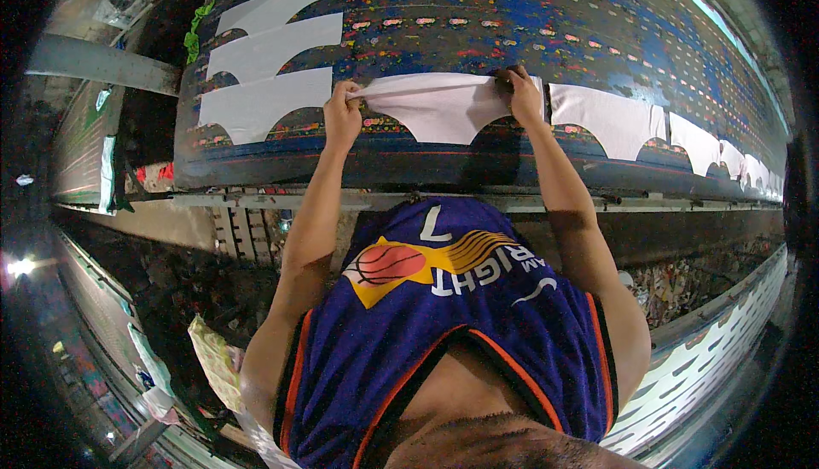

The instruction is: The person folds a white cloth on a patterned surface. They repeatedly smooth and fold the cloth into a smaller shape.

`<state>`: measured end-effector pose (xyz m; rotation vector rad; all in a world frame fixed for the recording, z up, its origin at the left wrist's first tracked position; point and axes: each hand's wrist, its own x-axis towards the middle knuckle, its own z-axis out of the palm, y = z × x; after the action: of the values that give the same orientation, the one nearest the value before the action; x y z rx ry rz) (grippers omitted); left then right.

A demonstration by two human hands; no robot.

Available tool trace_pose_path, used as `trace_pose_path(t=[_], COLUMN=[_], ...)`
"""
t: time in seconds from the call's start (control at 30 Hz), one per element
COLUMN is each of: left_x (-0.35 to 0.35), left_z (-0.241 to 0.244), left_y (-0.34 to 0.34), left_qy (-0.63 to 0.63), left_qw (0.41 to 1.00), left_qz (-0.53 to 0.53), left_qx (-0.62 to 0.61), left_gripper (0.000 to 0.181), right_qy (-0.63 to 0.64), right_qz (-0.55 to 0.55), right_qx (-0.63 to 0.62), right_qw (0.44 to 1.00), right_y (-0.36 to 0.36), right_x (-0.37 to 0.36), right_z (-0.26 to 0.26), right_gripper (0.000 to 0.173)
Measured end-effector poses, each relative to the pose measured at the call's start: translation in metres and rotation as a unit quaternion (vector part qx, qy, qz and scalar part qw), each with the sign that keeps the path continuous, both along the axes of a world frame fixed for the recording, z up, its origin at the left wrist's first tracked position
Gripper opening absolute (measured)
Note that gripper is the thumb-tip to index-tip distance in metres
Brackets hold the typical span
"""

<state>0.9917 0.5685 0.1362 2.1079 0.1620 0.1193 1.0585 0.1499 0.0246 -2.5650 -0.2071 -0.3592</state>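
Note:
A cut white fabric panel [441, 111] lies before me on a long dark table [422, 28] speckled with coloured print marks. My left hand [343, 111] pinches the panel's upper left corner, where the cloth is drawn into folds. My right hand [521, 95] is at its upper right part, fingers bent onto the cloth; the fingertips are shaded. Left of my left hand, a similar white panel [272, 101] lies flat, with more panels beyond it. To the right, another panel [604, 117] begins a row of several along the near edge.
A metal rail [288, 201] runs along the table's near side. A grey beam [109, 63] meets the table at the left, near a green strip [195, 33] tied there. Behind me on the right stands another long table [710, 366] bearing white cut pieces. Scraps litter the floor.

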Motion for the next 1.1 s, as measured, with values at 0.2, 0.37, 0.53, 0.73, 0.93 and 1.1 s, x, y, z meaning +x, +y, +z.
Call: trace_pose_path(t=[0.2,0.37,0.53,0.73,0.93,1.1], left_x=[-0.045,-0.067,-0.083,-0.078,-0.056,0.007], left_z=[0.054,0.042,0.005,0.041,0.046,0.043], left_y=[0.02,0.034,0.019,0.033,0.033,-0.016], left_qy=[0.039,0.189,0.053,0.21,0.128,0.149], left_qw=[0.99,0.949,0.963,0.902,0.942,0.946], left_qz=[-0.136,-0.251,-0.26,-0.343,-0.153,-0.028], left_qx=[0.007,0.031,0.057,-0.156,-0.271,-0.287], left_gripper=[0.017,0.013,0.022,0.033,0.033,0.016], right_qy=[0.285,0.383,0.161,0.372,0.218,0.044], right_qz=[0.157,0.164,0.194,0.282,0.213,0.009], right_qx=[0.136,0.112,0.031,0.217,0.457,0.723], right_qw=[0.936,0.902,0.967,0.857,0.835,0.689], right_y=[-0.01,-0.035,-0.02,-0.047,-0.061,-0.04], right_x=[-0.04,-0.084,-0.103,-0.107,-0.107,-0.073], right_z=[0.13,0.152,0.117,0.142,0.141,0.178], right_gripper=[0.027,0.017,0.015,0.021,0.033,0.027])
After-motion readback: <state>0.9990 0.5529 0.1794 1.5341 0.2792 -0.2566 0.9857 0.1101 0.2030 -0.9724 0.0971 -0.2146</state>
